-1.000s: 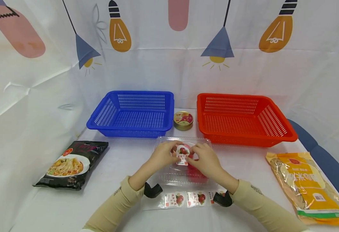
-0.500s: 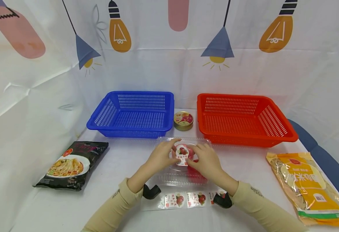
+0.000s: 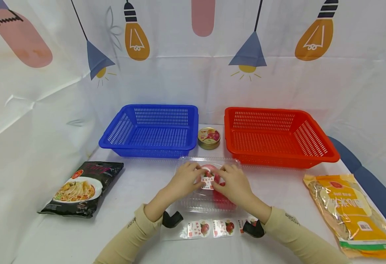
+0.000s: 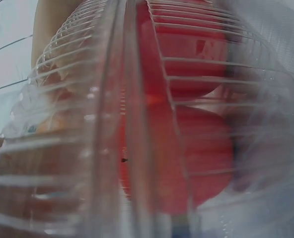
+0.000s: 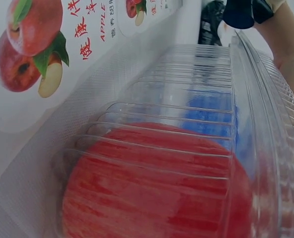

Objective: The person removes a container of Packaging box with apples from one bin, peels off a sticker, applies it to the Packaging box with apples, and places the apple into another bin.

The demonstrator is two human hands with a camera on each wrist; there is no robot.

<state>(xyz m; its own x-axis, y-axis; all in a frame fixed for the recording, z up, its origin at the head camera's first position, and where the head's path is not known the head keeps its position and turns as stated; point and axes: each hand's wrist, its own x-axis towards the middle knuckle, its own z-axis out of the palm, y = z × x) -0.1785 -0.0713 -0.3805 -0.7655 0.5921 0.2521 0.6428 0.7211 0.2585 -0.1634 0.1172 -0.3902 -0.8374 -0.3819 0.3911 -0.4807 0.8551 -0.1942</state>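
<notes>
A clear plastic clamshell box [image 3: 196, 205] holds red apples [image 3: 224, 201] in the middle of the table. A white label [image 3: 208, 182] with a fruit print lies on its lid. My left hand [image 3: 182, 181] touches the label's left side with fingertips and thumb. From the other side, my right hand [image 3: 236, 184] presses the right part, and fingers of both cover some of the upper print. The left wrist view looks through the ribbed box wall at two apples [image 4: 201, 153]. One large apple [image 5: 157, 183] fills the right wrist view, behind the clear plastic.
Nearer me lies a backing strip with several labels [image 3: 198, 228]. Behind the box stand a blue basket [image 3: 153, 151], a round tin [image 3: 208, 138] and a red basket [image 3: 275, 160]. A black food bag [image 3: 84, 187] is left, a yellow food bag [image 3: 354, 212] right.
Both hands gripped the label's edges a second ago. The left index finger then lifted at the top corner, and now fingers of both hands have come down over the label's upper part.
</notes>
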